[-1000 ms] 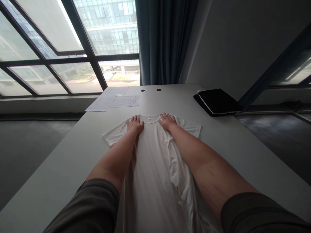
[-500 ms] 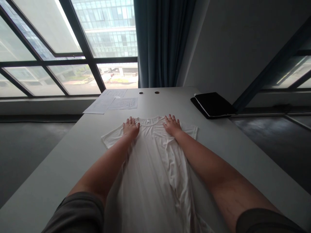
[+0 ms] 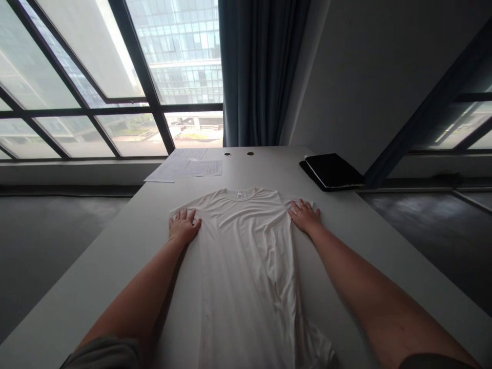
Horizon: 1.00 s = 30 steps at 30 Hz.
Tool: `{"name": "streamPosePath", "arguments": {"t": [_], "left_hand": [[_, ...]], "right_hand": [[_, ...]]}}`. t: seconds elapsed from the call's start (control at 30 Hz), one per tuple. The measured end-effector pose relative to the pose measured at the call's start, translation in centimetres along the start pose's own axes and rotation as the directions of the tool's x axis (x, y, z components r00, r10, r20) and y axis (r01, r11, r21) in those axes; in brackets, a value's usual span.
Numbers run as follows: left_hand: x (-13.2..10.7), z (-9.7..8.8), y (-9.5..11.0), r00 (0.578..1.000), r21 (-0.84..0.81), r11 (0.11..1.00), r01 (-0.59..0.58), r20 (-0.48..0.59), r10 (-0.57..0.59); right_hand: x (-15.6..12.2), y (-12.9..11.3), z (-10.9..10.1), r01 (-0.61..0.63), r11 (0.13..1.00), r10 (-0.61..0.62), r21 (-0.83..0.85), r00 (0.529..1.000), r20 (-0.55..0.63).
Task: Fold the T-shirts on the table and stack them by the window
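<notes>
A white short-sleeved T-shirt point(image 3: 242, 256) lies spread on the table, its round neckline at the far end and its body running toward me. My left hand point(image 3: 184, 226) rests flat on the left sleeve, fingers apart. On the other side, my right hand point(image 3: 304, 215) presses flat on the right sleeve with its fingers spread. Wrinkles run down the shirt's body, most of them along the right side. The lower right edge is bunched, and the bottom hem is out of view.
The white table point(image 3: 126, 266) extends away to the window. Printed papers point(image 3: 202, 168) lie at its far left, and a black folder or flat case point(image 3: 333, 170) at its far right. Two round cable holes show near the far edge. A blue curtain point(image 3: 263, 72) hangs behind.
My hands have slid outward and a little toward me, from beside the neckline onto the sleeves. The shirt's upper part now looks more spread out.
</notes>
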<state>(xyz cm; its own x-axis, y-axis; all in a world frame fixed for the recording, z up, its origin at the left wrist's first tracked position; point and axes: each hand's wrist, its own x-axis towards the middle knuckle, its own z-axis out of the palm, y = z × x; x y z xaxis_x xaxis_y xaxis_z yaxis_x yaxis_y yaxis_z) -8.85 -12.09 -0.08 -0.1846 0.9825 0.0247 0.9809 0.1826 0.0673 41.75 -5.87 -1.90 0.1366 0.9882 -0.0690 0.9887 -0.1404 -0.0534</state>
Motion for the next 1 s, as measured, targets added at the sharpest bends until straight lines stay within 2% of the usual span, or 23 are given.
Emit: {"name": "streamPosePath", "arguments": {"t": [0.2, 0.5, 0.7, 0.8, 0.87, 0.93, 1.0], "left_hand": [[2.9, 0.0, -0.7, 0.998, -0.017, 0.998, -0.052, 0.040, 0.053], [6.9, -0.2, -1.8, 0.997, -0.035, 0.999, -0.027, 0.065, 0.029], [8.7, 0.0, -1.9, 0.999, -0.010, 0.999, -0.039, 0.031, 0.039], [8.2, 0.0, -1.9, 1.000, -0.018, 1.000, 0.021, 0.011, -0.021], [7.3, -0.1, -1.9, 0.996, -0.039, 0.995, 0.092, 0.004, -0.092], [5.9, -0.3, -1.9, 0.989, -0.060, 0.988, 0.144, -0.012, -0.145], [3.5, -0.5, -1.5, 0.989, -0.069, 0.988, 0.137, -0.046, -0.140]], "right_hand": [[1.4, -0.4, -0.2, -0.012, 1.000, 0.012, 0.005, 1.000, -0.002], [3.9, -0.6, -0.5, -0.019, 0.999, 0.019, 0.026, 1.000, 0.014], [5.4, -0.4, -0.2, -0.007, 1.000, 0.007, 0.027, 1.000, -0.005], [4.5, -0.6, -0.3, 0.016, 1.000, -0.015, 0.011, 0.998, -0.056], [2.9, -0.9, -0.5, 0.049, 0.999, -0.049, 0.000, 0.992, -0.115], [0.4, -1.5, -0.6, 0.101, 0.995, -0.099, -0.002, 0.976, -0.196], [-3.1, -2.2, -0.6, 0.166, 0.986, -0.155, 0.013, 0.948, -0.278]]}}
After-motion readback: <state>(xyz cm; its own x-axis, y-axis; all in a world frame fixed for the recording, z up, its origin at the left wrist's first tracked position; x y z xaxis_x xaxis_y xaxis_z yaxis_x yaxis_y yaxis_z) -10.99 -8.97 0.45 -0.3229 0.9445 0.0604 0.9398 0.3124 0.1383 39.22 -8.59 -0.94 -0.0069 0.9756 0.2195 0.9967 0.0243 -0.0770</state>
